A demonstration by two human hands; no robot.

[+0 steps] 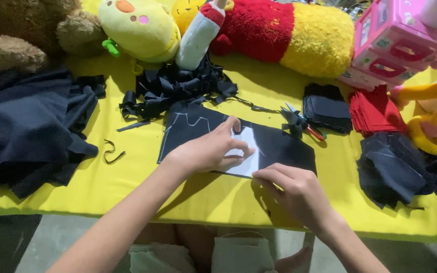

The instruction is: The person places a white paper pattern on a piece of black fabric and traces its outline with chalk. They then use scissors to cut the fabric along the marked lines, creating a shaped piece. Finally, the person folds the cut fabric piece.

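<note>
Two hands work at mid-frame on a yellow counter. Dark cloth heap at left edge, plush toys along the top, pink toy house upper right. Black fabric sheet with chalk outlines lies flat at centre. Left hand presses a white paper template flat onto it, fingers spread. Right hand pinches the sheet's near edge, fingers closed. Scissors just beyond, right of centre.
</note>
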